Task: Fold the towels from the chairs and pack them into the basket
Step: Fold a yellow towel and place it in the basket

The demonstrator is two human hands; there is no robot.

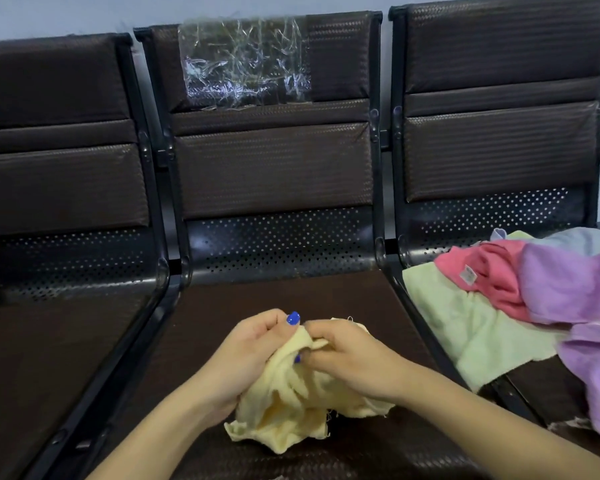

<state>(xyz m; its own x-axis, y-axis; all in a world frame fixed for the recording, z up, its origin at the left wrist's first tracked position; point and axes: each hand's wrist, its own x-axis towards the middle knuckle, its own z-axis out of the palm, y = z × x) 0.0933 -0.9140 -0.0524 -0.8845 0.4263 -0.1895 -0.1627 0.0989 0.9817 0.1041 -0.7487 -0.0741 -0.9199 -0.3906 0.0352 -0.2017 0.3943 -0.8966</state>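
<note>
A crumpled pale yellow towel (pixel 288 407) hangs bunched over the middle chair seat (pixel 326 299). My left hand (pixel 246 355) grips its left side with fingers curled into the cloth. Touching it from the right, my right hand (pixel 350 355) pinches the towel's upper edge. On the right chair lies a loose pile: a light green towel (pixel 465 327) spread flat, a pink towel (pixel 492 271) over it, a purple towel (pixel 582 306) draped toward the seat's front, and a pale blue one (pixel 575 239) at the back. No basket is in view.
Three dark brown padded chairs with black perforated metal frames stand in a row against a pale wall. Crinkled clear tape (pixel 246 60) covers the middle backrest. The left chair seat (pixel 49 358) holds nothing. Black frame rails (pixel 420 327) divide the seats.
</note>
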